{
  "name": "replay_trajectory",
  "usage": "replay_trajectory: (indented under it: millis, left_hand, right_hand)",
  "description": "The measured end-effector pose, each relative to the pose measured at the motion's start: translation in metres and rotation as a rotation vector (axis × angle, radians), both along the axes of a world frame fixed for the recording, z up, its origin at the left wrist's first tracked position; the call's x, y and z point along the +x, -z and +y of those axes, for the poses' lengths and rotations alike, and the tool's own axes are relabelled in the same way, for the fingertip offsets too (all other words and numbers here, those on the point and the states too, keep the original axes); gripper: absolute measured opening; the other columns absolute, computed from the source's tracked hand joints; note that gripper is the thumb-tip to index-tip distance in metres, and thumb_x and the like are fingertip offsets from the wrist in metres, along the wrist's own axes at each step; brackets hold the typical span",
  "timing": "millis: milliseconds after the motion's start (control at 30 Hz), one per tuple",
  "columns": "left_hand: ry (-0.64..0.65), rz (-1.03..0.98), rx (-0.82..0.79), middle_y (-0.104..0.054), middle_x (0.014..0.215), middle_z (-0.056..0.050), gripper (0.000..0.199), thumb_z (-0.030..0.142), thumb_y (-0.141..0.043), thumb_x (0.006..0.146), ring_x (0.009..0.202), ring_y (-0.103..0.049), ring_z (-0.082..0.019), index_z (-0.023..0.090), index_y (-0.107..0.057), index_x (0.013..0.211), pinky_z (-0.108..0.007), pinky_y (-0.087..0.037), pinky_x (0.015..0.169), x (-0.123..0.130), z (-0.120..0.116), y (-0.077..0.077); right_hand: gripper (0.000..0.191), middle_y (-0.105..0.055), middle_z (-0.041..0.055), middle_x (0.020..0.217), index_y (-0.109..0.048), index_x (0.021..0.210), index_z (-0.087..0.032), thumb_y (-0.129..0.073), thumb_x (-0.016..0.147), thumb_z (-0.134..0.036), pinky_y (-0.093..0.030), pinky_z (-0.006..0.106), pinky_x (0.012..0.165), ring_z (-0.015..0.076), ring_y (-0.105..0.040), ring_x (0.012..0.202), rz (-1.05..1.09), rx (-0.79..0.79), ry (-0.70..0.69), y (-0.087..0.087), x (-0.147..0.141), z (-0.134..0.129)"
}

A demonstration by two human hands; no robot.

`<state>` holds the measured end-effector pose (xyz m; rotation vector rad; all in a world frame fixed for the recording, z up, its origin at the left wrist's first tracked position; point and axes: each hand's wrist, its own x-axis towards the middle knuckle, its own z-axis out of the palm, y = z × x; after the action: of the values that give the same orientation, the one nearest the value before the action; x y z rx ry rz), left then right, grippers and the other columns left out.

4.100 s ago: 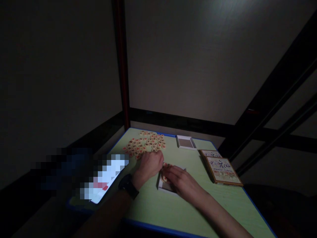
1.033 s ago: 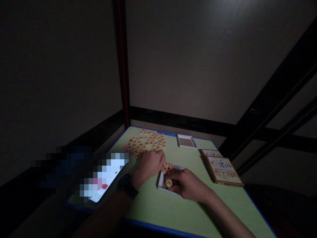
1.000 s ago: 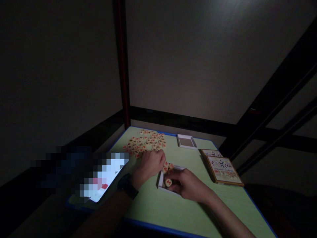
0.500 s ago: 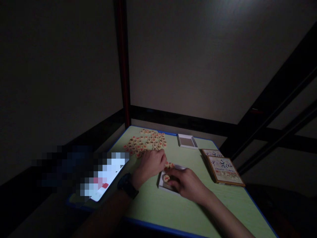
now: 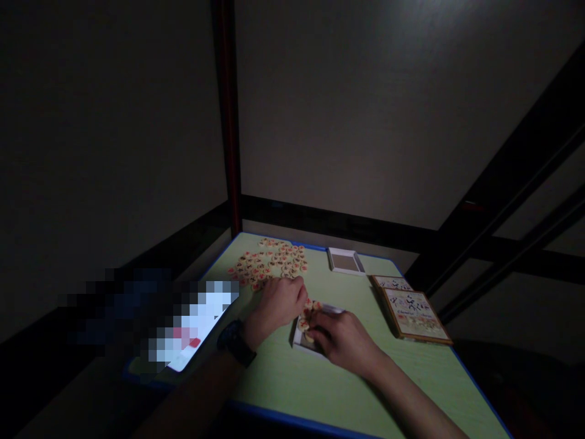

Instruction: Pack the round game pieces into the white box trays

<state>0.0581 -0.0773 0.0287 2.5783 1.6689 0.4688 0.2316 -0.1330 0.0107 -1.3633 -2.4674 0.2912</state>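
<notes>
Over the near box point(image 5: 297, 341), bending the fingers of the right hand point(image 5: 345, 341) against a red-marked piece point(image 5: 303, 325) and a paler piece point(image 5: 309, 337); cannot tell whether clamped on either. Compared with half a second ago, now showing the red-marked piece lower, by the box's left wall; seemingly settled there. At 10 o'clock from the box, curling the left hand point(image 5: 281, 299), fingers too hidden to judge. Beyond, at 11 o'clock on the bench point(image 5: 365, 390), many loose pieces point(image 5: 287, 259); at 1, another box point(image 5: 333, 268); at 2, printed boxes point(image 5: 418, 311).
</notes>
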Motion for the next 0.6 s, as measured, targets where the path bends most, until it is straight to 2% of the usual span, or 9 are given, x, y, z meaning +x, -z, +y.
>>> replay_trajectory:
  millis: [233,467,600]
  left_hand:
    - [0.015,0.002,0.007,-0.074,0.084,-0.01,0.029,0.026,-0.039,0.095,0.079,-0.07,-0.024,0.018,-0.068,0.092,-0.034,-0.049,0.074,-0.0008,0.0015,0.003]
    - [0.001,0.013,-0.022,-0.074,0.085,-0.011,0.032,0.026,-0.038,0.095,0.08,-0.07,-0.026,0.018,-0.069,0.095,-0.036,-0.05,0.074,0.0003,0.0005,0.0005]
    - [-0.003,0.013,-0.037,-0.074,0.086,-0.011,0.031,0.026,-0.039,0.095,0.082,-0.07,-0.024,0.017,-0.069,0.095,-0.033,-0.049,0.076,0.0003,-0.0005,-0.0023]
  right_hand:
    - [0.01,-0.072,0.0041,0.09,-0.068,0.091,-0.023,-0.06,0.088,-0.028,-0.042,0.027,0.073,0.0202,-0.067,0.085,-0.049,0.01,-0.05,-0.0091,0.0008,-0.0043]
    - [0.012,-0.071,0.0038,0.092,-0.065,0.094,-0.023,-0.066,0.083,-0.029,-0.04,0.028,0.072,0.0208,-0.065,0.086,-0.117,-0.036,-0.003,-0.0105,0.0031,-0.0055]
    - [0.007,-0.07,0.0035,0.09,-0.064,0.089,-0.022,-0.063,0.084,-0.027,-0.038,0.027,0.07,0.0196,-0.064,0.084,-0.142,-0.052,-0.005,-0.0109,0.0024,-0.0054]
